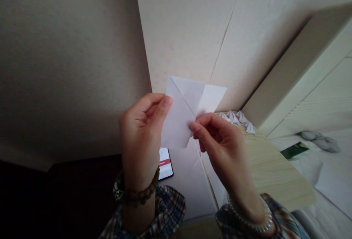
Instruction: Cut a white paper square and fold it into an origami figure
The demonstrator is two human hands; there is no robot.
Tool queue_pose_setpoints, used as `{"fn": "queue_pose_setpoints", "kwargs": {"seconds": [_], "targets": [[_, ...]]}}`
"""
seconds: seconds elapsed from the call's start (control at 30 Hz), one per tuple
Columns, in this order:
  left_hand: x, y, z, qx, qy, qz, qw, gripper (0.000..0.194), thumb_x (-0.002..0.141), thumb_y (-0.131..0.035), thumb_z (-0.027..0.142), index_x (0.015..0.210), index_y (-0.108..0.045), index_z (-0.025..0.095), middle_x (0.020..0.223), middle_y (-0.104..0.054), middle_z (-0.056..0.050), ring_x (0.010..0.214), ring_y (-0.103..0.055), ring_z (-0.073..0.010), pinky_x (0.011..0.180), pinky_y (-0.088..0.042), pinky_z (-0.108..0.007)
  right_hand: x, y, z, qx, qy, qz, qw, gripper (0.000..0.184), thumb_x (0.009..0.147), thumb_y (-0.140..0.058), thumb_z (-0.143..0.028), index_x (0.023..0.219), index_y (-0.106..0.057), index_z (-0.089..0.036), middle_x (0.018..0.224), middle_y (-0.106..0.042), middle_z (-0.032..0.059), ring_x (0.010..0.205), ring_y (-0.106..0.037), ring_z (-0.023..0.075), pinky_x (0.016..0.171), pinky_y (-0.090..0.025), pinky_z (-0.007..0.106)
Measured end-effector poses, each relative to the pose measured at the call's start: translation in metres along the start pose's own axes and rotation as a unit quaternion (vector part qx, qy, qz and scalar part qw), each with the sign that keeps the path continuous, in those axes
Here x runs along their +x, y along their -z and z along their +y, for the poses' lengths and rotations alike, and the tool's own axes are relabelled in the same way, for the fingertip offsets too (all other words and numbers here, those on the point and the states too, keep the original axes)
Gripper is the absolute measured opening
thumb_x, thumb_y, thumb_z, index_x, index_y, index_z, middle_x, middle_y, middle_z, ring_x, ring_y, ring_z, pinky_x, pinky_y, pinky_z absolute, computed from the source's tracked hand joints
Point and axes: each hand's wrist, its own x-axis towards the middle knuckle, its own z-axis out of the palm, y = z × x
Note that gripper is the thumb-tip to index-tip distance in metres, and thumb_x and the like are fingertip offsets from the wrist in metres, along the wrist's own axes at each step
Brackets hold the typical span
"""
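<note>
A folded white sheet of paper point(178, 121) is held up in front of me, between both hands. My left hand point(144, 123) pinches its left edge with thumb and forefinger. Lower on the right side, my right hand point(220, 134) grips the paper near the inner end of a diagonal crease. A flap of the paper sticks out to the upper right, beyond the right hand's fingers. The right hand's fingertips partly hide the fold there.
Below the hands lies a phone point(165, 164) with a lit screen, beside white paper point(192, 191) on a wooden table point(275, 173). Several small folded paper pieces point(233, 117) sit at the table's back edge against the wall. A dark green packet point(294, 150) lies further right.
</note>
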Motion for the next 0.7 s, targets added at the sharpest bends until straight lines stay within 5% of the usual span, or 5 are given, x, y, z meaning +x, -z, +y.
{"fn": "queue_pose_setpoints", "kwargs": {"seconds": [0.7], "targets": [[-0.0002, -0.0010, 0.0019, -0.013, -0.024, 0.025, 0.999, 0.013, 0.084, -0.073, 0.023, 0.072, -0.076, 0.028, 0.060, -0.068, 0.008, 0.054, -0.061, -0.0105, 0.047, -0.045, -0.020, -0.0067, 0.0000, 0.0020, 0.013, -0.071, -0.054, 0.996, 0.017, 0.081, -0.070, -0.025, 0.066, -0.064, -0.020, 0.061, -0.061, -0.0043, 0.051, -0.048, 0.0088, 0.047, -0.035, 0.024]]}}
